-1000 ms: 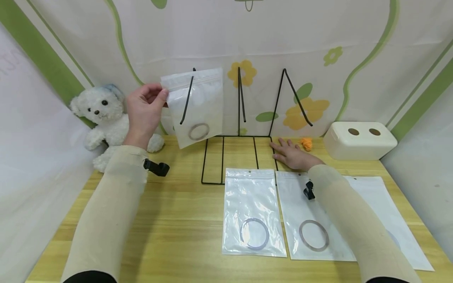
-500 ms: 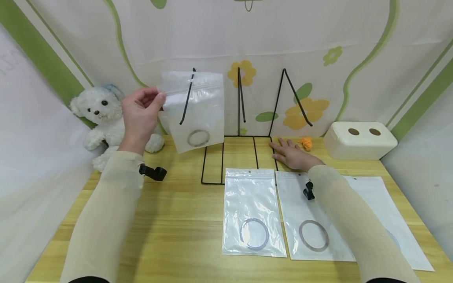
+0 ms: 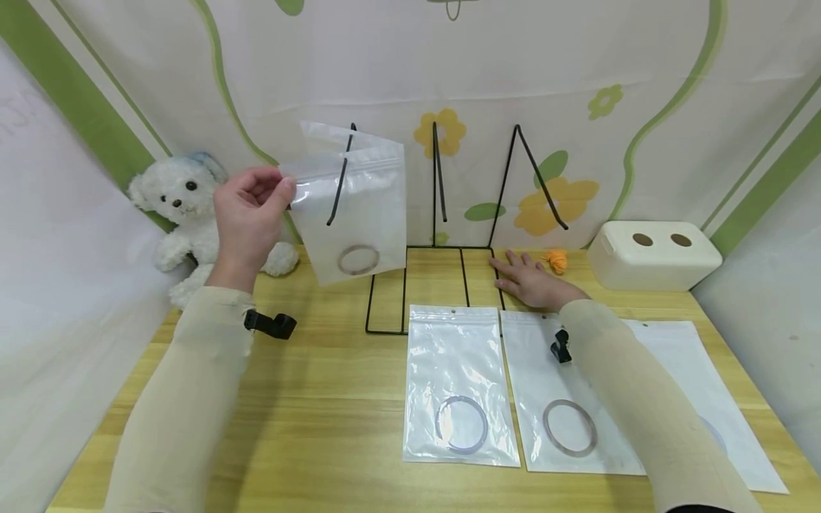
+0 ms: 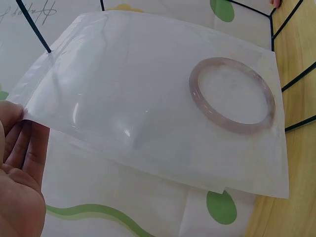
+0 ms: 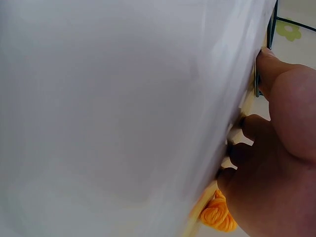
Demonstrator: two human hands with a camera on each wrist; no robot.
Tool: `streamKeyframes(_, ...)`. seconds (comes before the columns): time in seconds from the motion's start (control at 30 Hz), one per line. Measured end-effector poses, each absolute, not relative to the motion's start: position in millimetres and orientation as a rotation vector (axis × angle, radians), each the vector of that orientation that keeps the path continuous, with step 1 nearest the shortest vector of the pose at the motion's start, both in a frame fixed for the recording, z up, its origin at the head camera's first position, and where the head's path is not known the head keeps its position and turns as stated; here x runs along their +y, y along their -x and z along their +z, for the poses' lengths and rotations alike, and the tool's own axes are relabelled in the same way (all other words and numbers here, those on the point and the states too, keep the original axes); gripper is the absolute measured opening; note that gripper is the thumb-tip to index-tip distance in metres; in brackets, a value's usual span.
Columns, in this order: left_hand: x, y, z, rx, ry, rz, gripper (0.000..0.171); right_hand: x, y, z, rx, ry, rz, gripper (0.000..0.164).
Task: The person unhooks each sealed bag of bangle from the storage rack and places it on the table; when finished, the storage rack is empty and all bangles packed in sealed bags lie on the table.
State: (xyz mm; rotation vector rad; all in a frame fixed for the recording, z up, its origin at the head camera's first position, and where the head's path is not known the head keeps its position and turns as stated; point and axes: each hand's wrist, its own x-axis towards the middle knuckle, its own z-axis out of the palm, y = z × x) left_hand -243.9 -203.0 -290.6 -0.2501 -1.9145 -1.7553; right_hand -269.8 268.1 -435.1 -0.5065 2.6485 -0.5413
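Note:
My left hand [image 3: 249,221] pinches the upper left edge of a clear zip bag [image 3: 375,214] with a pinkish bangle [image 3: 358,260] in it. The bag hangs on the left prong of a black wire rack [image 3: 440,178], the prong passing through near its top. A second white bag [image 3: 318,131] shows behind it, its upper corner on the same prong. In the left wrist view the bangle [image 4: 232,96] lies at the bag's far end. My right hand [image 3: 535,285], fingers spread, rests on the table at the right edge of the rack's base, touching the wire.
Several zip bags lie in a row at the front: one with a lilac bangle [image 3: 462,425], one with a brownish bangle [image 3: 569,428], another partly under the right arm [image 3: 641,385]. A white teddy bear [image 3: 186,214], orange yarn [image 3: 556,261] and white box [image 3: 654,263] stand behind.
My left hand has moved down and slightly left, bringing the front bag lower and outward along the prong. The rear bag's corner has come into sight. The right hand stays put.

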Motion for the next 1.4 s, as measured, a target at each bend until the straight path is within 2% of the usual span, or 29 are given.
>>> streamKeyframes(0.7,-208.7,219.3,-291.2,-1.901,0.31,-1.695,0.002,266.8,269.2,-434.7,2.648,0.493,-0.542,0.063)
streamKeyframes(1.4,-215.6,184.2,-294.0,-1.746,0.444,-1.79,0.013,262.7,270.9,-434.5,2.641,0.501,-0.547,0.063)
